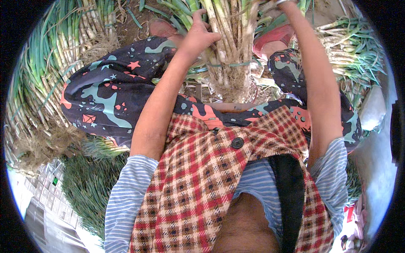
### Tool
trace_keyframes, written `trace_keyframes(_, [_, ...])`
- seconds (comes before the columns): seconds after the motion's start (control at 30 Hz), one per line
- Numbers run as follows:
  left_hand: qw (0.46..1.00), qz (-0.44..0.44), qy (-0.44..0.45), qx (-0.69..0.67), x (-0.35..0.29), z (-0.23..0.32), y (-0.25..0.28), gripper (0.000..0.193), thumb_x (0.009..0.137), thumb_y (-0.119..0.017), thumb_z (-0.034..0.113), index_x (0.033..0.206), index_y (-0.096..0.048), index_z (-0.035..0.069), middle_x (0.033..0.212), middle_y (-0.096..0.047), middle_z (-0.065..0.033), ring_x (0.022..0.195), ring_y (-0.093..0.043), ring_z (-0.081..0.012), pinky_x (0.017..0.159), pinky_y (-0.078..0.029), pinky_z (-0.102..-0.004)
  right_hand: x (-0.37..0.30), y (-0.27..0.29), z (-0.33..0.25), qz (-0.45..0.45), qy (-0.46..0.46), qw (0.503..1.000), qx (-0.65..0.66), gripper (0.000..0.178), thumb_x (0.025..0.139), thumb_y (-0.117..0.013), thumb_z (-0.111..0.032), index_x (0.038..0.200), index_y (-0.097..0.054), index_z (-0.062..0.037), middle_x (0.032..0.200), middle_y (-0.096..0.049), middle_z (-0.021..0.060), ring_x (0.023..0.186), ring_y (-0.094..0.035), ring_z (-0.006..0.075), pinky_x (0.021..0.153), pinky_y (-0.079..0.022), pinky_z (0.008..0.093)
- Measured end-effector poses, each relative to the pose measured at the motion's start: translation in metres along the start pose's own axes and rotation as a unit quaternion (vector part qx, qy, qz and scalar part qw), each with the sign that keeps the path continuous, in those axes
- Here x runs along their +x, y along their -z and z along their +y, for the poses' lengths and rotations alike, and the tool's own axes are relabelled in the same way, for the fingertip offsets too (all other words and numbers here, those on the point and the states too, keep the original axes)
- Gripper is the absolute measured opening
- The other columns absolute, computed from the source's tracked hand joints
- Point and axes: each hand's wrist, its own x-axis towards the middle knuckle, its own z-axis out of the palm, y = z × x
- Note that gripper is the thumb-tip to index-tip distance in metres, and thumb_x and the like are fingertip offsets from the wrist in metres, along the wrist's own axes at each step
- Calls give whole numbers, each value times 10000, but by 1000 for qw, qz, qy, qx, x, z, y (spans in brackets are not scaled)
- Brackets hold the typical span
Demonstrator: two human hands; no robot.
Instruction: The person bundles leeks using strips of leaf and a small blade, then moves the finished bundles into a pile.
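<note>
"What's around?"

"The big heap of green onions (50, 80) lies at the left. The smaller bundle (226, 48) is between the feet, root ends toward the body."

"And the hands?"

"The left hand (197, 39) is partly open, thumb spread against the bundle's left side. The right hand (274, 4) is cut by the top edge; I can't tell its state."

"Any advice?"

"Brace the stalks gently, root ends level, thin green tie (236, 65) snug."
</note>
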Motion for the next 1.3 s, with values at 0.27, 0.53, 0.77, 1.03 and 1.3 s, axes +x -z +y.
trace_keyframes(0.27, [1000, 22, -5, 3, 3, -14, 0, 799, 640, -671, 30, 1268, -178, 12, 862, -595, -160, 758, -597, -197, 686, -493, -300, -28, -48, -1, -100, 30, 994, 33, 358, 651, -621, -338, 805, -629, -15, 753, -622, 195, 701, -608, 341, 653, -481, 409])
trace_keyframes(0.53, [999, 7, -29, 27, 0, 0, -4, 799, 646, -667, 46, 1272, -173, 1, 879, -583, -163, 740, -597, -202, 645, -498, -300, -76, -56, -1, -36, 66, 997, -34, 266, 684, -579, -249, 770, -550, 1, 687, -574, 227, 687, -582, 383, 617, -451, 457])
trace_keyframes(0.77, [999, 3, -35, -8, 4, -10, -5, 820, 643, -678, 51, 1276, -159, -1, 829, -592, -149, 706, -596, -197, 605, -499, -302, -89, -69, 2, 80, 110, 990, -36, 203, 710, -561, -184, 811, -521, -13, 691, -555, 217, 658, -559, 397, 590, -449, 468])
trace_keyframes(1.03, [996, 20, -88, -9, 5, -19, -9, 770, 659, -657, 20, 1266, -183, 11, 870, -588, -159, 758, -593, -207, 676, -495, -302, -111, -88, 18, 91, 123, 984, -85, 287, 697, -616, -269, 815, -563, -13, 716, -600, 208, 653, -592, 378, 591, -477, 452])
trace_keyframes(1.3, [995, 33, -45, 80, -1, -10, -8, 777, 645, -684, 76, 1258, -211, 11, 896, -590, -165, 812, -589, -213, 742, -484, -311, -124, -84, 19, 29, 68, 989, -131, 308, 715, -599, -308, 818, -550, -22, 722, -595, 214, 696, -590, 393, 640, -477, 465])
